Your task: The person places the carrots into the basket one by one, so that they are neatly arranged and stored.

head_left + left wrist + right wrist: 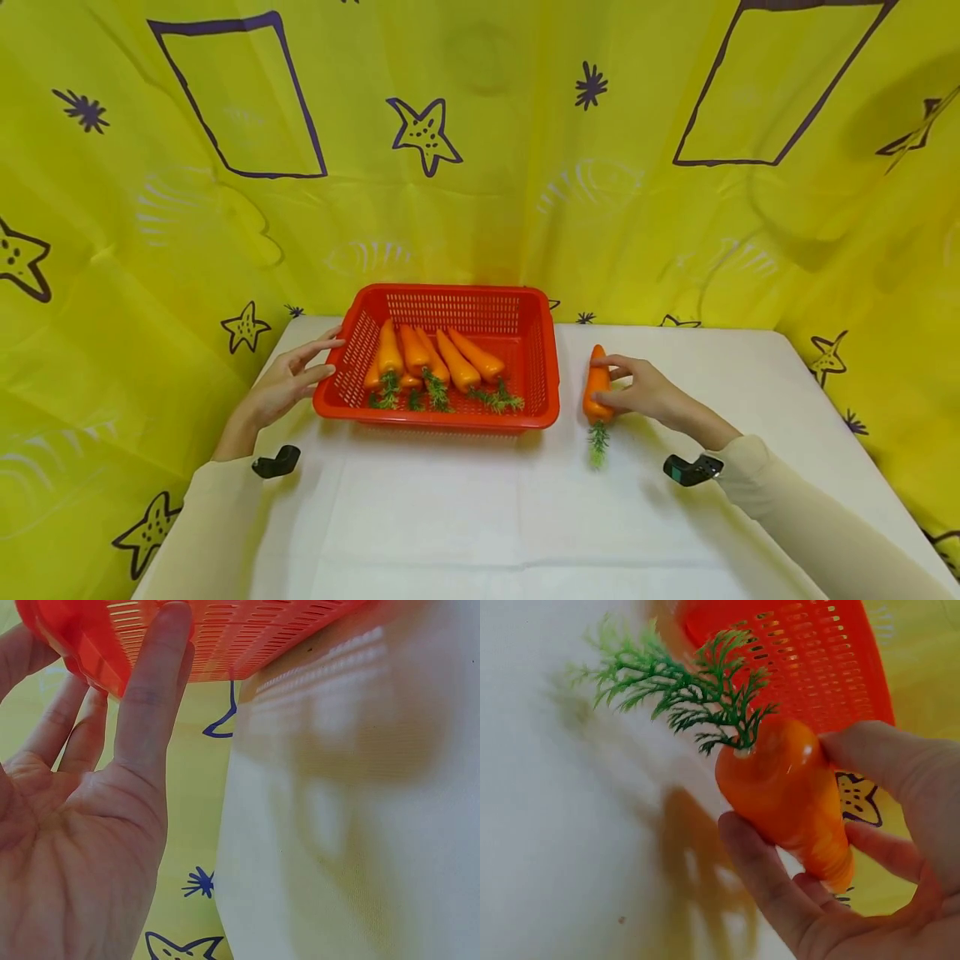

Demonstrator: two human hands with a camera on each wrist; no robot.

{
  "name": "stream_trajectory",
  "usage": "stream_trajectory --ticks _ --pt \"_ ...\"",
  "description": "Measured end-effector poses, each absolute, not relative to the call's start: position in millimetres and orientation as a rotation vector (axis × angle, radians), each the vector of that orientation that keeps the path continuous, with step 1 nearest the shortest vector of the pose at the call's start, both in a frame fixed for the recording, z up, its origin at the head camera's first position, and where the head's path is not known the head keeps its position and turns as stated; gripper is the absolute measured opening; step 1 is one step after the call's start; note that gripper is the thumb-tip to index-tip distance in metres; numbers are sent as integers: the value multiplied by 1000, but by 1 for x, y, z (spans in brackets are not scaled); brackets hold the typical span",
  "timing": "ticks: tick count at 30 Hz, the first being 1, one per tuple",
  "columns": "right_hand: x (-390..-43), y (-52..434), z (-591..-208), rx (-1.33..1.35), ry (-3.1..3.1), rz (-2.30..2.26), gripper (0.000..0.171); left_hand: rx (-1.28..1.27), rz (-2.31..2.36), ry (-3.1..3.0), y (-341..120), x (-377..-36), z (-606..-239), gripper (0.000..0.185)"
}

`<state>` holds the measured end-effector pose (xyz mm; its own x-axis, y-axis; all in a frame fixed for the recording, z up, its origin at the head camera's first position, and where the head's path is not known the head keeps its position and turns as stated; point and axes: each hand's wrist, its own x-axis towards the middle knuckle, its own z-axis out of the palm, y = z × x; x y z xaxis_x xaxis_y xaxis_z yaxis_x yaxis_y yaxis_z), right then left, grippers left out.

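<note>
My right hand (637, 390) pinches an orange toy carrot (597, 385) between thumb and fingers, to the right of the basket. Its green leafy top (727, 705) points toward me and its tip points away. A red perforated plastic basket (450, 421) sits left of that hand. Several orange carrots (457, 367) lie inside, their leaves toward the basket's near side. My left hand (281, 387) is at the basket's left end, fingers spread and fairly straight. In the left wrist view its thumb (154, 690) touches the outer wall, and other fingers reach toward the flange.
A white-covered table (435, 508) lies under everything. Behind it and at both sides hangs a yellow curtain (487, 225) with drawn stars and shapes. The basket stands near the table's back edge. Small black devices (693, 471) are worn at both wrists.
</note>
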<state>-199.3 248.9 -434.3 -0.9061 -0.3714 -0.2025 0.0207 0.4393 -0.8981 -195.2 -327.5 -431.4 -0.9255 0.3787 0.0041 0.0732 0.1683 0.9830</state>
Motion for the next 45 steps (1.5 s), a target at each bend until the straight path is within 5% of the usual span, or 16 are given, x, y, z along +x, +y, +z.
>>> stream_trajectory --ticks 20,45 --pt "-197 272 -369 -648 2364 -1421 64 478 1881 2172 -326 -193 -431 48" --pt "-220 233 -347 -750 2275 -1370 65 464 1858 2208 -325 -193 -430 49"
